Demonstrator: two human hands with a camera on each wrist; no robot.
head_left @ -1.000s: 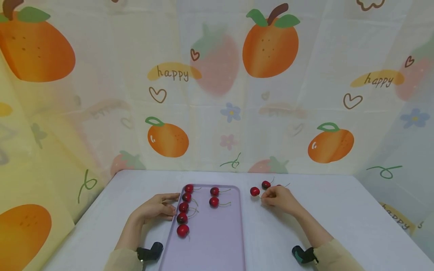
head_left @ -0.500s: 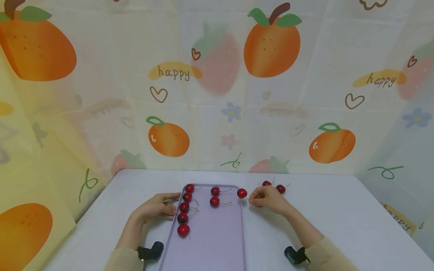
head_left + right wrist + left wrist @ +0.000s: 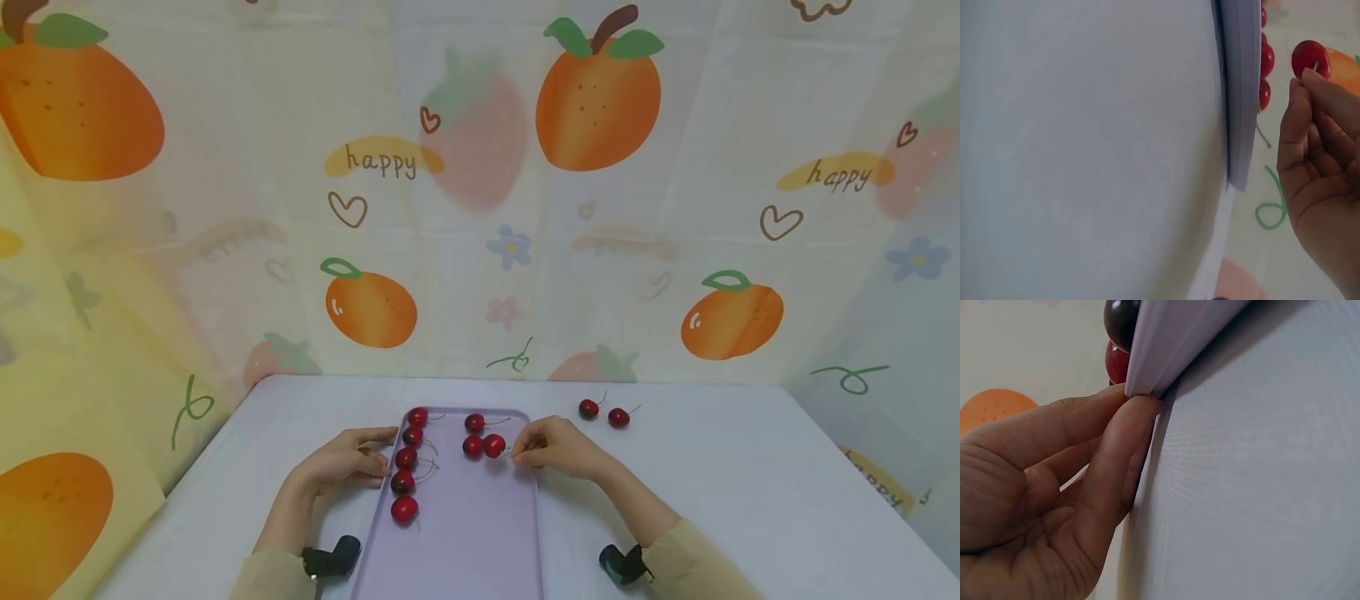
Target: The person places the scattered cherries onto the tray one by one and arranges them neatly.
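Note:
My right hand [image 3: 558, 448] pinches the stem of a red cherry [image 3: 494, 446] over the right part of a lilac tray [image 3: 468, 533]. In the right wrist view this cherry [image 3: 1311, 59] hangs just beyond thumb and finger, above the tray rim. Two cherries, one of them the nearer cherry [image 3: 473, 447], lie just left of it in a short column. Several more, such as the front cherry [image 3: 404, 511], line the tray's left side. With fairly straight fingers, my left hand [image 3: 341, 458] touches the tray's left edge; the left wrist view shows its fingertips against the rim [image 3: 1147, 369].
On the white table [image 3: 675, 500], behind and right of the tray, lie two loose cherries, a left one [image 3: 588, 409] and a right one [image 3: 618, 417]. A fruit-printed cloth [image 3: 630, 208] hangs along the table's back edge.
The right hand has carried the cherry by its stem leftward from the table, across the tray's right rim, to beside the second column. The left hand has stayed at the tray edge.

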